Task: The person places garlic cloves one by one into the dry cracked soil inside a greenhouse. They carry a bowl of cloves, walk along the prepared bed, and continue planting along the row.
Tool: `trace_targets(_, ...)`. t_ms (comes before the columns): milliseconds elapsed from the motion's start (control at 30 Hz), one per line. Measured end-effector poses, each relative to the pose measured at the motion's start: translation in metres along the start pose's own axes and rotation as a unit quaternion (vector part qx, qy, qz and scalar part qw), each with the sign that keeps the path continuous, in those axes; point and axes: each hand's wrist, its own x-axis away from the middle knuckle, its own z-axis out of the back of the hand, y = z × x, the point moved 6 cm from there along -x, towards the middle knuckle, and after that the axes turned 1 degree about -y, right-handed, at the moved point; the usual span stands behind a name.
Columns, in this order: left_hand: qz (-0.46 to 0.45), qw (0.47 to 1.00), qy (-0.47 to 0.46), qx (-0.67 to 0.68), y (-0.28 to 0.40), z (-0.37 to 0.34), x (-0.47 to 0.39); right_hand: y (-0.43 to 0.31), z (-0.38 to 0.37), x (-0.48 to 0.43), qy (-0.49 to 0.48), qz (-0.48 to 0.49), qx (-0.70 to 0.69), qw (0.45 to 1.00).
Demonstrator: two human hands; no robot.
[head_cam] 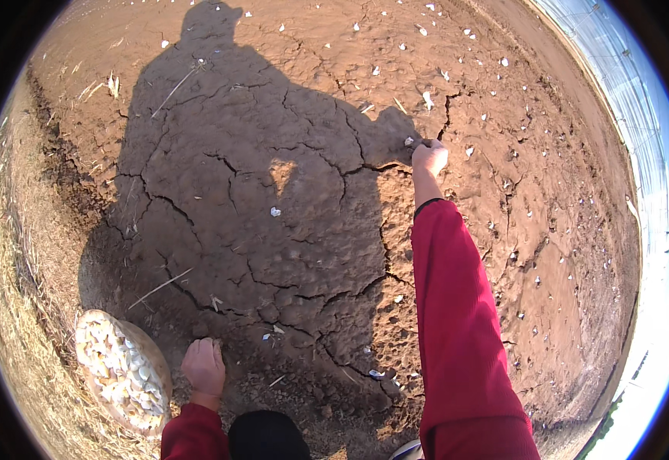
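Observation:
My right hand point(430, 157) reaches far forward, its curled fingers down at the cracked brown soil point(305, 247). Just left of those fingertips lies a whitish clove point(408, 141), apparently garlic; whether the hand pinches anything is hidden. Low in the picture, my left hand point(203, 366) rests as a closed fist on the ground, and nothing shows between its fingers. Beside it on the left stands a round, shallow container point(159, 359), tilted in the view and full of pale peeled-looking cloves point(124, 371). A lone clove point(275, 212) sits mid-picture in my shadow.
Many scattered cloves point(503, 62) dot the soil ahead and to the right. Dry straw point(18, 345) borders the left side. Plastic sheeting point(648, 126) runs along the right edge. A dark rounded shape point(268, 437) and part of a shoe point(408, 451) show at the bottom.

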Motion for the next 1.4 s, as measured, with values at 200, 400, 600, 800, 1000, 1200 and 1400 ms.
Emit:
trace_targets(200, 0.008, 1.0, -0.001, -0.005, -0.003, -0.003, 0.005, -0.024, -0.022, 0.02, -0.032, 0.005, 0.177, 0.984)
trace_targets(400, 0.005, 1.0, 0.002, 0.001, -0.002, -0.002, 0.004, -0.02, -0.007, 0.016, 0.006, -0.024, 0.073, 0.997)
trace_targets(600, 0.005, 1.0, -0.002, 0.003, 0.0, 0.0, 0.001, -0.023, -0.003, 0.013, -0.037, -0.03, 0.114, 0.992)
trace_targets(800, -0.004, 1.0, 0.009, 0.0, 0.001, 0.003, 0.001, -0.034, -0.011, 0.019, -0.04, -0.003, 0.178, 0.983)
trace_targets(1000, -0.003, 1.0, 0.009, -0.003, 0.006, 0.011, -0.005, -0.034, -0.022, 0.01, -0.115, 0.013, 0.264, 0.957)
trace_targets(1200, -0.007, 1.0, 0.012, 0.004, 0.003, 0.009, -0.001, -0.032, -0.006, 0.017, -0.102, 0.021, 0.129, 0.986)
trace_targets(1400, -0.011, 1.0, 0.012, 0.01, 0.004, 0.006, 0.002, -0.049, 0.055, 0.101, -0.003, 0.188, 0.033, 0.982)
